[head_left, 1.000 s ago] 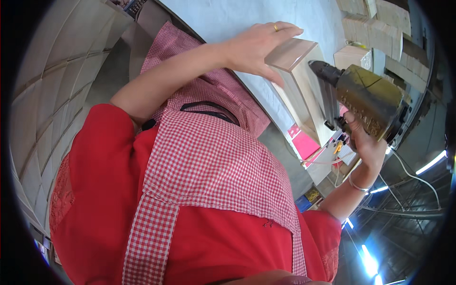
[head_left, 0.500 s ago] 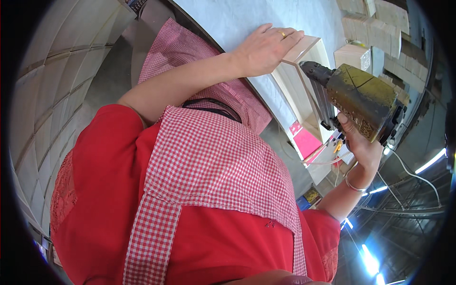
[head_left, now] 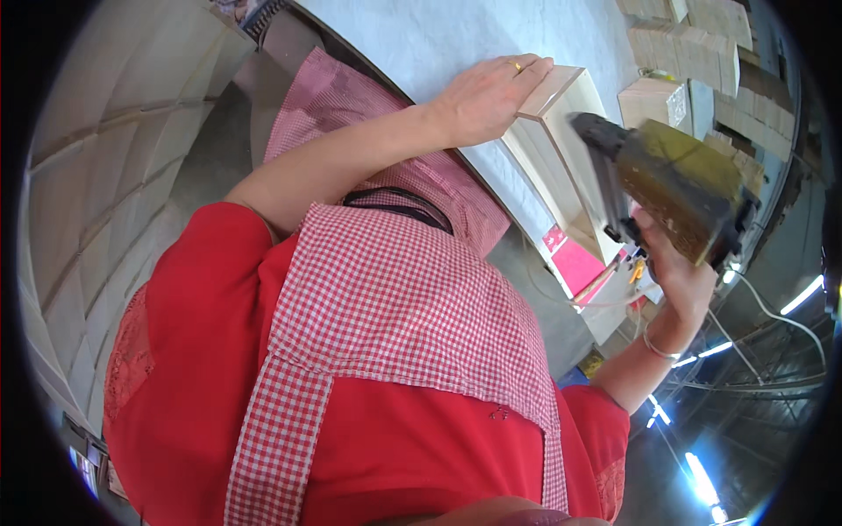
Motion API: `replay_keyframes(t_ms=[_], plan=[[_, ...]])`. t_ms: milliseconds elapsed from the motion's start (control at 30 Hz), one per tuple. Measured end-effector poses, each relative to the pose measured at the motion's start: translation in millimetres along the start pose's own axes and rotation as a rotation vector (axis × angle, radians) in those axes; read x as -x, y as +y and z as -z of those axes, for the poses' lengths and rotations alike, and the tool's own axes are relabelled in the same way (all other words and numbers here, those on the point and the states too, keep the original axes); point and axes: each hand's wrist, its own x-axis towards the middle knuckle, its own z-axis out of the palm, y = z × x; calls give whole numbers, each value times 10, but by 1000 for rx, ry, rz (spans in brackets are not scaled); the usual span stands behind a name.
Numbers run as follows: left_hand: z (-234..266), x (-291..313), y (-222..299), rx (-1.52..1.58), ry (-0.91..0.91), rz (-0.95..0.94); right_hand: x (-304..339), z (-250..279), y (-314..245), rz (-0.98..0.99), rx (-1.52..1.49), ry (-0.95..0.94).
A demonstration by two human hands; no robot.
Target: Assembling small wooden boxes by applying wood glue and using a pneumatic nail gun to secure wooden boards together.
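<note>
A small open wooden box [head_left: 554, 93] with pale thin walls rests on the light table top. My left hand [head_left: 491, 99], a ring on one finger, grips the box by its end, with its thumb hidden. My right hand [head_left: 678, 272] is wrapped round the handle of a worn yellow-green and black nail gun [head_left: 688, 171]. The tool hangs over the box's right side, smeared by motion. Its dark nose [head_left: 598, 131] appears a little apart from the end wall, near the corner.
Beyond the box, stacks of wooden boards [head_left: 684, 53] and a wood block [head_left: 652, 103] line the right of the light table [head_left: 438, 35]. A pink sheet [head_left: 577, 266] lies at the box's near end. A pale hose [head_left: 776, 323] trails at the right. Tall panel stacks [head_left: 96, 228] stand left.
The nail gun has moved to the right, its nose drawing off the box's corner. My left hand stays on the box's end. The whole view has shifted slightly.
</note>
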Motion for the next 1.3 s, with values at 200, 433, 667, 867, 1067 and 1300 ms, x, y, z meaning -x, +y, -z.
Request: replay_keyframes(t_ms=[200, 433, 667, 867, 1067, 1300], plan=[[567, -366, 188, -12, -235, 158, 497, 264, 138, -588, -3, 482], [771, -897, -392, -316, -637, 395, 1222, -494, 2224, -294, 268, 504], [775, -1114, -574, -396, -662, 457, 1177, -1251, 2849, -562, 478, 448], [779, -1113, -307, -386, -747, 563, 1145, -1472, 2967, -650, 513, 464], [985, -633, -383, 29, -382, 679, 1038, -1646, 2510, -270, 196, 773], [1016, -36, -400, 328, -89, 537, 807, -2164, 1582, -155, -560, 713]])
